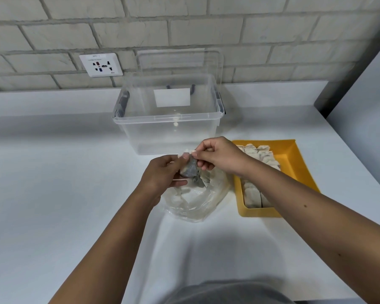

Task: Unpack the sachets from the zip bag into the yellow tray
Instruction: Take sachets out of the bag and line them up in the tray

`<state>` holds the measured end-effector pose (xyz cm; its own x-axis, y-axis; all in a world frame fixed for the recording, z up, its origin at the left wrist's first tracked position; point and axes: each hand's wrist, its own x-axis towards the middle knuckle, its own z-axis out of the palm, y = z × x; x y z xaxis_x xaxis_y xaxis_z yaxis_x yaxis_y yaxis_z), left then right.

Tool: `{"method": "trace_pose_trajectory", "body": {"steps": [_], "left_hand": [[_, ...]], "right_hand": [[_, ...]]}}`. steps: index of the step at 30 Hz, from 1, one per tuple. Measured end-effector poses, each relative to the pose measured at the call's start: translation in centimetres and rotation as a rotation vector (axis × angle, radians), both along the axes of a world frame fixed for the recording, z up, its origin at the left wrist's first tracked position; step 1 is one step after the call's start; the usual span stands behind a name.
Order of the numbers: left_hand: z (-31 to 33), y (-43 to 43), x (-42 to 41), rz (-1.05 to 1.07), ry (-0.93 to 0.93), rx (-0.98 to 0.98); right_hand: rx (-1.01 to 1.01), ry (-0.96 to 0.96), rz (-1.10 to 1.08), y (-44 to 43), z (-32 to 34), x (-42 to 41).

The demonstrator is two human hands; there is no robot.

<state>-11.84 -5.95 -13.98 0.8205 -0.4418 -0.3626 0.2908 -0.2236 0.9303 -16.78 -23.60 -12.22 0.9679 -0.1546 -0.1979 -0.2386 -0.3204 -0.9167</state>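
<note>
Right forearm (294, 194) hides part of the sachets (252, 197).

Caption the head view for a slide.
Unpacking: left hand and right hand grip sachets over the zip bag, beside the part-filled yellow tray.

wall (184, 23): grey brick | socket (101, 64): white | counter (53, 172): white

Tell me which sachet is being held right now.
The greyish sachet pinched between the left hand and right hand above the zip bag; the other sachets sit in rows in the yellow tray.
</note>
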Motion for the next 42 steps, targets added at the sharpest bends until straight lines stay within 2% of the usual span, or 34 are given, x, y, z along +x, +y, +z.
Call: {"method": "trace_pose_trajectory", "body": {"steps": [2,3,4,6,7,8,11,17,21,27,31,34,37,39,42], "left_hand": [[-0.6,0.0,0.0,0.014,-0.043,0.03],[-0.9,0.0,0.1,0.029,-0.061,0.039],[-1.2,0.0,0.2,0.047,-0.077,0.047],[-1.6,0.0,0.6,0.075,-0.105,0.063],[-1.8,-0.1,0.7,0.081,-0.117,0.075],[-1.9,-0.1,0.9,0.084,-0.13,0.09],[-2.2,-0.2,1.3,0.08,-0.162,0.126],[-2.2,-0.3,1.4,0.075,-0.164,0.132],[-2.3,-0.3,1.4,0.079,-0.151,0.127],[-2.3,-0.2,1.5,0.074,-0.123,0.111],[-2.0,-0.1,1.6,0.083,-0.122,0.097],[-1.7,-0.1,1.8,0.094,-0.106,0.087],[-1.4,0.0,1.9,0.1,-0.072,0.06],[-1.1,-0.1,1.8,0.068,-0.056,0.044],[-0.6,-0.4,1.4,-0.014,-0.053,0.033]], "right_hand": [[-0.027,-0.022,-0.041,0.1,-0.5,0.0],[-0.142,-0.041,-0.058,0.1,-0.8,-0.1],[-0.36,-0.052,-0.046,0.0,-1.2,-0.2],[-0.925,-0.01,0.048,0.0,-1.9,-0.6],[-1.103,0.013,0.09,0.2,-2.2,-0.7],[-1.186,0.027,0.121,0.4,-2.4,-0.8],[-1.261,0.061,0.153,0.9,-2.8,-0.7],[-1.307,-0.03,0.219,2.0,-3.7,-0.6],[-1.373,-0.013,0.253,2.4,-4.1,-0.1],[-1.272,-0.027,0.209,2.0,-4.0,0.0],[-0.959,-0.086,0.056,0.0,-3.1,-0.8],[-0.494,-0.177,0.008,-1.3,-1.7,-1.7],[-0.156,-0.133,0.058,-2.1,0.4,-2.4],[-0.045,-0.094,0.142,-2.5,1.2,-2.5],[-0.027,-0.05,0.262,-2.5,2.0,-2.2]]}}
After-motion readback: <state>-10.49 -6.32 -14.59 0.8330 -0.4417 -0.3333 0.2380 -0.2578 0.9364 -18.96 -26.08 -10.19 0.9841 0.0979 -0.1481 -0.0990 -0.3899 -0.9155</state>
